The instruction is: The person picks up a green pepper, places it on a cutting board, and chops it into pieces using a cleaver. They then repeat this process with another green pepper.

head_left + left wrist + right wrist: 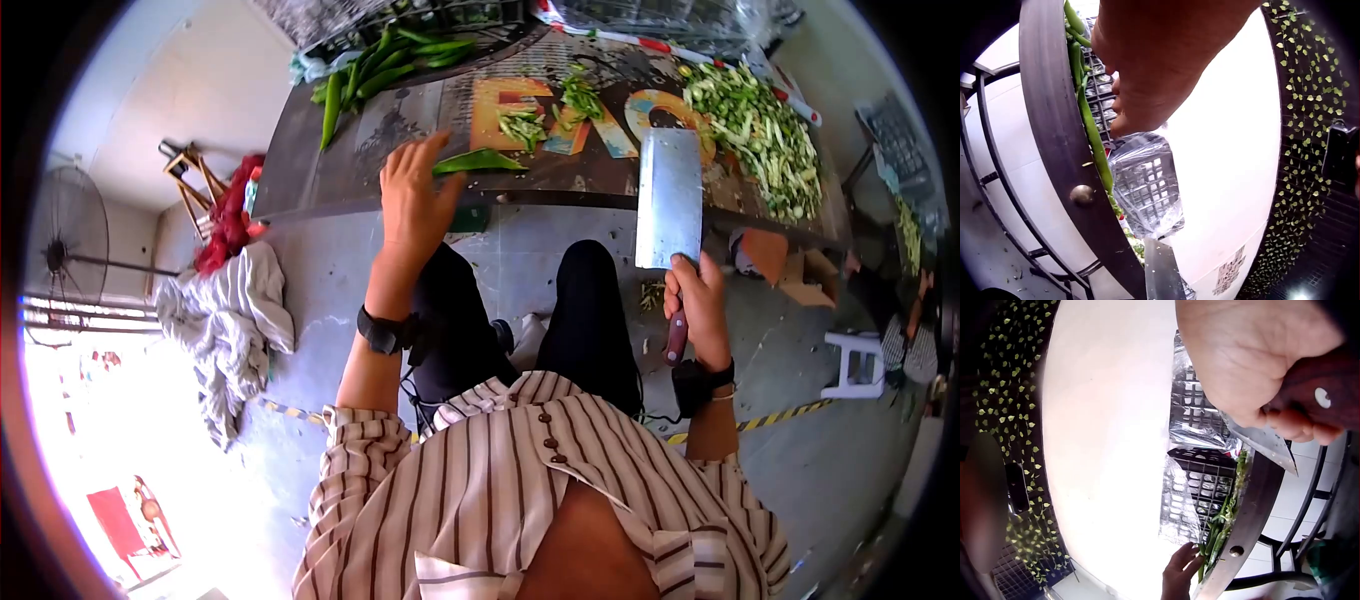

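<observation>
My right hand (pixel 705 308) grips the dark wooden handle of a cleaver (pixel 670 195), its broad blade raised in front of the table edge. Fingers spread, my left hand (pixel 412 190) is at the table's near edge, its thumb and forefinger beside one long green pepper (pixel 482 160). In the left wrist view, that hand (pixel 1147 69) overlaps a black crate. Several whole green peppers (pixel 385 68) lie in a heap at the back left of the table. Small batches of cut pepper (pixel 522 127) lie mid-table, and a large chopped pile (pixel 765 140) covers the right side.
The dark table (pixel 300 170) has large printed letters on top. Plastic-lined black crates (pixel 1147 181) stand along its back. A white stool (pixel 855 365) and another person are at right; a fan (pixel 62 245) and a grey cloth (pixel 235 310) are at left.
</observation>
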Available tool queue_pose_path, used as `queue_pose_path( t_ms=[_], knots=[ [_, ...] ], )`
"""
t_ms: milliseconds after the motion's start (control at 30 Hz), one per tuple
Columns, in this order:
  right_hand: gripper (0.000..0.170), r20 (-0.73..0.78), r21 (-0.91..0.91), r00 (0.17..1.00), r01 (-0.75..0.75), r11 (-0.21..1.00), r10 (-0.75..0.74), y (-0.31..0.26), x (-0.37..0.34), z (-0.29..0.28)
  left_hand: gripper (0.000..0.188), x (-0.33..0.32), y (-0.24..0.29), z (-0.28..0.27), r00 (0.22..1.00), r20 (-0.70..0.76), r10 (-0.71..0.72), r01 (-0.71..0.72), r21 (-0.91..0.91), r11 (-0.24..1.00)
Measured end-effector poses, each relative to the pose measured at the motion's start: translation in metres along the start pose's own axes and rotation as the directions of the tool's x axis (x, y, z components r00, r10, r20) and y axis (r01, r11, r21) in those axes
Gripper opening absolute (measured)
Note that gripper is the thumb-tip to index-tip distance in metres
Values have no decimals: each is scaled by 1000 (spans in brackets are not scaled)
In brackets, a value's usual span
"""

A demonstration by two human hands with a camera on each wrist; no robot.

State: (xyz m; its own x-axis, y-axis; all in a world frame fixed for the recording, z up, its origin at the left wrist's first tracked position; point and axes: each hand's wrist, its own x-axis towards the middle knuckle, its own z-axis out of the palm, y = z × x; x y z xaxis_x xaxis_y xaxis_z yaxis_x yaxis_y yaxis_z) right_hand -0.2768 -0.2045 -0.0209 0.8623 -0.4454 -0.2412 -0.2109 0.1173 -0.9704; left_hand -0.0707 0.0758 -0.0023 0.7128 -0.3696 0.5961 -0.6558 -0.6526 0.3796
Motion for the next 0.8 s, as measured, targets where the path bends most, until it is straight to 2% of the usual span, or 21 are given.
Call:
queue_pose_path(
  t_ms=[67,133,167,333,533,800],
  knots=[
    [18,24,-44,1000,12,999,-11,-4,-3,2,50,-4,-4,3,999,17,-33,33,-2,999],
    [18,-14,-8,1000,-9,1000,9,1,-1,1,47,-5,-9,8,999,32,40,-40,1,999],
    [18,-15,-35,1000,3,999,-3,0,-1,0,47,-6,-11,11,1000,15,24,-24,-4,1000],
    [18,-7,-47,1000,9,999,-9,-4,-2,2,34,0,-20,22,997,57,49,-45,-58,997],
    [16,-42,-40,998,-38,998,36,-6,-2,2,24,0,-23,31,999,14,30,-28,-97,995],
    [15,-29,-119,999,-29,992,26,-10,-3,2,27,-4,-16,30,1000,-15,23,-25,-112,993]
  ],
)
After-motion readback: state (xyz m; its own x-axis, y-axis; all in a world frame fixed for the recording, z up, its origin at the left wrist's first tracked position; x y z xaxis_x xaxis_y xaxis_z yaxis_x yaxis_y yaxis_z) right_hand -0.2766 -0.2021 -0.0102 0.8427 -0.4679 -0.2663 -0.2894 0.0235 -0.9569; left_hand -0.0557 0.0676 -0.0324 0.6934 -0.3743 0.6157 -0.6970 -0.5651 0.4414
